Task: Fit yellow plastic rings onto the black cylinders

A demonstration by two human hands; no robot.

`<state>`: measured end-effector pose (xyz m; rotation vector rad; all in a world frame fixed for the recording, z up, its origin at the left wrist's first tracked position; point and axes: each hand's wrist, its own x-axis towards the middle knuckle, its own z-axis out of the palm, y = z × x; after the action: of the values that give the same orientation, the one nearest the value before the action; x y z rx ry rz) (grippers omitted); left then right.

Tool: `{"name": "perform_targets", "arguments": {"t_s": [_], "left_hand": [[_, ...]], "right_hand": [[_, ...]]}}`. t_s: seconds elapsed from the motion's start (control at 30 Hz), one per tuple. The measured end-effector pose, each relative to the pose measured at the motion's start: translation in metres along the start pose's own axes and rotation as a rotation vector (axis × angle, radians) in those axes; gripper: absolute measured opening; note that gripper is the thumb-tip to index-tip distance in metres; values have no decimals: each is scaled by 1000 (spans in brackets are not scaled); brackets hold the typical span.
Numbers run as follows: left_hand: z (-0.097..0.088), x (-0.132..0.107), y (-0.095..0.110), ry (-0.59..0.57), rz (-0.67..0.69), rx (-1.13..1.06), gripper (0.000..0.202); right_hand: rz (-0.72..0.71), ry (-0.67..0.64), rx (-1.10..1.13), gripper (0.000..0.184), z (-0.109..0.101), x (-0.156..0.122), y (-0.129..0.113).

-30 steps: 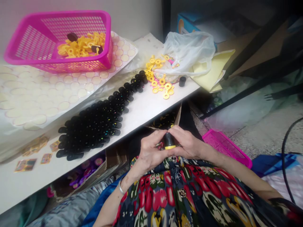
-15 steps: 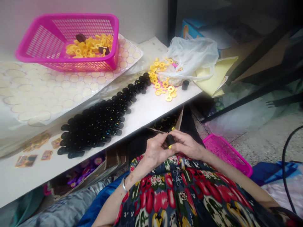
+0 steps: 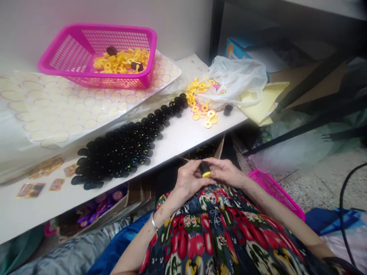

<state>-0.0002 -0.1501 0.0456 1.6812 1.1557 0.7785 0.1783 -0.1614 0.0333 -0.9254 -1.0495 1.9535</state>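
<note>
Over my lap, a small black cylinder [image 3: 204, 167] with a yellow band at its near end sits between my two hands. My left hand [image 3: 187, 177] is closed on it from the left, thumb beside the yellow end. From the right, my right hand [image 3: 228, 172] also has its fingers on the cylinder, partly covering it. Many similar black cylinders [image 3: 120, 149] stand packed together on the white table [image 3: 174, 135]. Yellow ring pieces [image 3: 205, 109] lie loose at the far end of that group, with a single black cylinder [image 3: 228, 110] to their right.
A pink basket [image 3: 97, 78] with yellow pieces and a few dark ones rests on a sheet of round stickers [image 3: 83, 101]. Behind the loose pieces lies a white plastic bag [image 3: 241, 74]. Small picture cards [image 3: 31, 190] are at the left. Another pink basket [image 3: 276, 194] is on the floor.
The cylinder has turned in my hands, so its yellow band now faces me. The yellow bit that stuck out at its far side no longer shows. The view has shifted slightly.
</note>
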Motion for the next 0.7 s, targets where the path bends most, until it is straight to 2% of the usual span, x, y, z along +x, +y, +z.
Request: {"name": "perform_targets", "arguments": {"t_s": [0.1, 0.17, 0.27, 0.37, 0.47, 0.53, 0.57, 0.7], "left_hand": [[0, 0, -4, 9, 29, 10, 60], [0, 0, -5, 26, 9, 63, 55], [1, 2, -7, 50, -4, 192, 42], [-1, 8, -10, 11, 2, 262, 43], [-8, 22, -13, 25, -3, 246, 51], [-14, 38, -11, 44, 21, 241, 43], [-17, 48, -9, 53, 42, 254, 35], [-28, 95, -5, 160, 106, 384, 12]], "right_hand": [[51, 100, 136, 44, 3, 5, 11], [74, 166, 166, 43, 7, 8, 16], [56, 177, 46, 40, 10, 14, 13], [59, 160, -296, 34, 7, 27, -3], [162, 155, -930, 32, -1, 51, -20], [294, 98, -1324, 35, -6, 71, -23], [365, 54, -1425, 35, -7, 82, -22], [536, -96, -1505, 29, -7, 117, -1]]}}
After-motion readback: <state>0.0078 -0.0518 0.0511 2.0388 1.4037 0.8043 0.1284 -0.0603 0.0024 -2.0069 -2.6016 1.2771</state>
